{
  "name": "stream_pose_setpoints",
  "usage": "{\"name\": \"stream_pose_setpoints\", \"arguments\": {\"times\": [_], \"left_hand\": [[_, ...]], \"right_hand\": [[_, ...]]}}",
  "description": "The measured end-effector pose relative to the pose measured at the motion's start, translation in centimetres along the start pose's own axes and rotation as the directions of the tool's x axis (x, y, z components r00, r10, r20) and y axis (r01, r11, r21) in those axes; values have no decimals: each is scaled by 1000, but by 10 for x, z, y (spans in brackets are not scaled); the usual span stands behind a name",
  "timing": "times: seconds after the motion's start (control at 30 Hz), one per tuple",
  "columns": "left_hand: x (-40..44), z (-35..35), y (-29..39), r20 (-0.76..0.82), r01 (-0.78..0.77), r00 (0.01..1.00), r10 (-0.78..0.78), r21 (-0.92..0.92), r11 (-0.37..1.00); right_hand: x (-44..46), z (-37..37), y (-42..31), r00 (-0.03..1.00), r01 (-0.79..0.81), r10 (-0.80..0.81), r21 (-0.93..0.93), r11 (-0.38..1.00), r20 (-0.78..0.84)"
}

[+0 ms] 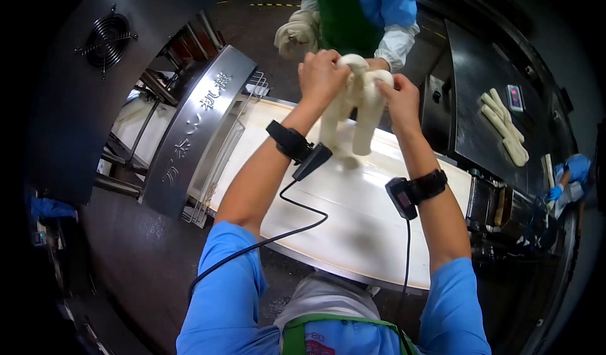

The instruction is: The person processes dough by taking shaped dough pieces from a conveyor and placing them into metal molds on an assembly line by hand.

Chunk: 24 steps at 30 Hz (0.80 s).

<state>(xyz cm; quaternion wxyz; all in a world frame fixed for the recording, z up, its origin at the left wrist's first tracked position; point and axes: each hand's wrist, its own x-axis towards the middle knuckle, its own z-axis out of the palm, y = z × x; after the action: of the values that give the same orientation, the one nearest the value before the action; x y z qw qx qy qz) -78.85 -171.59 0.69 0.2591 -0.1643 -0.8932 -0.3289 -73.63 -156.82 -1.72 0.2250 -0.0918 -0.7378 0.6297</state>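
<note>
Green-edged apron (353,318) and blue short sleeves (222,276), worn by the person, at the bottom of the view.

Wrist devices, black, two: one (294,145) on the left wrist, one (415,192) on the right, each with a trailing black cable.

Left hand (320,76): thumb and fingers closed on the upper bend of the pale dough ropes (369,123).

Right hand (399,99): thumb and fingers pinching the neighbouring bend.

Dough ropes, thick and smooth: held up between the hands, ends hanging over the worktop.

Worktop (328,194), long, white, metal-edged: below the forearms.

Metal panel (189,124), embossed with characters: left of the worktop, wire rack (218,165) alongside.

Fan guard (107,38), black: upper left.

Co-worker (347,14), green apron, white sleeve covers: beyond the worktop, a pale bundle (298,34) at one arm.

Dark table (483,137), right: further dough lengths (505,128), laid beside a device with a red-lit display (515,97).

Second co-worker (576,169), blue-gloved: far right edge.
</note>
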Motion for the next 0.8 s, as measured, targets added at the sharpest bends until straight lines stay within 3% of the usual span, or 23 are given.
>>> {"name": "stream_pose_setpoints", "arguments": {"times": [0.1,0.17,0.2,0.23,0.3,0.33,0.43,0.47,0.53,0.57,0.63,0.77,0.8], "left_hand": [[10,-5,-2,-12,43,999,-42,47,998],[14,-5,-2,-89,50,995,-46,53,997],[16,-1,-6,-83,60,995,-54,70,996],[22,5,-8,-85,69,994,-62,77,995],[27,22,-16,-100,100,991,-91,84,991],[19,28,-19,-93,118,990,-110,92,989],[-17,22,0,151,182,979,-141,-309,934],[-46,18,9,124,114,988,-90,-204,972],[-101,16,-5,254,0,965,70,-266,964],[-129,12,-15,321,12,945,68,-243,970],[-173,-8,-35,441,31,896,54,-182,983],[-232,-59,-56,623,154,778,-83,-62,986],[-243,-70,-59,638,171,762,-110,-34,985]], "right_hand": [[4,14,-10,999,15,-15,-2,1000,34],[6,24,-17,991,-122,115,121,985,64],[10,30,-14,981,-186,163,294,937,101],[15,27,-11,992,-118,88,392,912,94],[28,22,-28,969,70,-152,372,925,196],[25,22,-35,957,45,-142,352,935,253],[10,8,-29,928,63,-154,266,962,339],[-2,-3,-17,927,1,-80,211,978,366],[-34,-21,4,927,-85,77,7,996,367],[-53,-31,15,929,-114,155,-140,984,335],[-90,-48,39,871,-277,337,-209,938,358],[-158,-91,75,661,-435,487,-237,869,571],[-172,-103,75,661,-443,489,-230,866,569]]}}
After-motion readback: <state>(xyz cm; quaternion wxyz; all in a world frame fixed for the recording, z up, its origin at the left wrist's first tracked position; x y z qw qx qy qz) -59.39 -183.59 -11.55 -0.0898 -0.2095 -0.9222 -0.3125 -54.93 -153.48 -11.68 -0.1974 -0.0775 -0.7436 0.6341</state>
